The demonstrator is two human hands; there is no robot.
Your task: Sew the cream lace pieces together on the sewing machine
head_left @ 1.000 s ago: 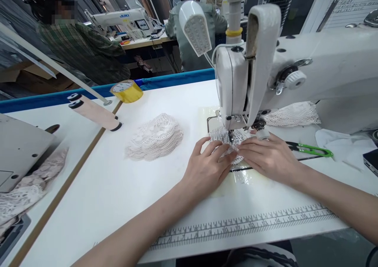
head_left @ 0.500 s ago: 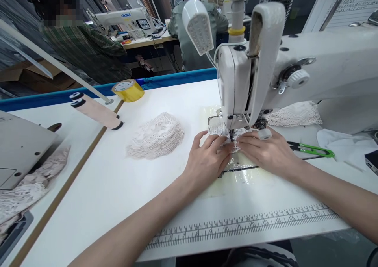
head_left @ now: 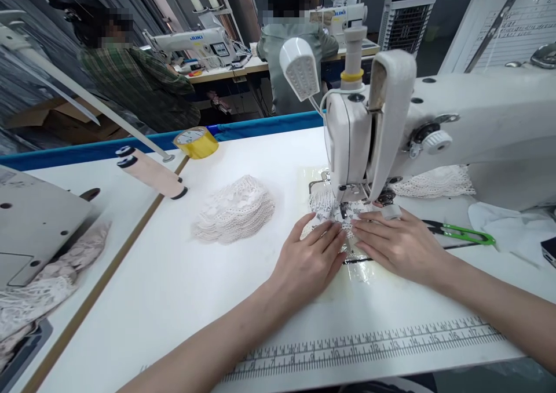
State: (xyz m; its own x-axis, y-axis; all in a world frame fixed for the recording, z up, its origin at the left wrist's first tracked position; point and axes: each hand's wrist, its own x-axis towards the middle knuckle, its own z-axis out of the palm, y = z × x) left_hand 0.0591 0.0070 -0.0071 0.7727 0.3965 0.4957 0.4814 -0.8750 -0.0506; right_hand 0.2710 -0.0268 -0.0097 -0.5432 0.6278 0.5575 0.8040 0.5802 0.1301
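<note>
A piece of white lace [head_left: 322, 200] lies under the presser foot [head_left: 343, 208] of a white sewing machine [head_left: 350, 144]. My left hand [head_left: 308, 254] rests on its near left edge, fingers stretched out and lying on the fabric. From the right, my right hand [head_left: 397, 242] lies flat on the lace beside the foot, fingers extended. Both hands' fingertips nearly meet just in front of the needle. Part of the lace is hidden beneath my fingers and the machine head.
Left of the machine sits a stack of lace pieces [head_left: 237, 210]. Pink thread cones [head_left: 152, 174] and yellow tape [head_left: 196, 142] lie farther left. Green thread snips [head_left: 467, 235] are at right, more lace [head_left: 436, 181] behind. A printed ruler [head_left: 347, 346] runs along the front edge. Two people work beyond.
The whole view has shifted slightly, with the scene lower in the picture. Both hands have slid a little toward me relative to the needle, their fingers flatter on the lace.
</note>
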